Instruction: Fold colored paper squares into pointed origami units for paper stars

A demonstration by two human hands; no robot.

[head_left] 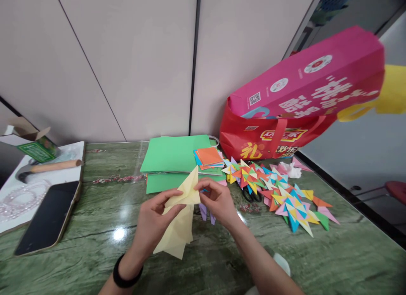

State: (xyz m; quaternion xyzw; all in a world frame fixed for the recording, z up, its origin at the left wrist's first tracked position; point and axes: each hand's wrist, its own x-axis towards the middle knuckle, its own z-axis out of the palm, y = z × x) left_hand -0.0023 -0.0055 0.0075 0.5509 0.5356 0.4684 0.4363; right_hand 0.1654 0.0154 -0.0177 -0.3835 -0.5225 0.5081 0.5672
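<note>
Between my two hands is a pale yellow sheet of paper (pixel 189 186), creased and partly folded to a point at its top. My left hand (pixel 155 214) pinches its left side between thumb and fingers. At the right edge, the fingertips of my right hand (pixel 217 199) are closed on the same sheet. Below it, several loose yellow sheets (pixel 177 233) lie overlapped on the green marbled table (pixel 104 261). Some folded purple paper pieces (pixel 207 212) sit partly hidden behind my right hand.
Green paper (pixel 173 153) lies behind my hands with small orange squares (pixel 209 156) on top. Folded paper stars (pixel 292 204) spread to the right, before a red gift bag (pixel 247 136) and a pink bag (pixel 342 66). Leftward are a phone (pixel 49 216), a wooden-handled tool (pixel 55 166) and a box (pixel 34 144).
</note>
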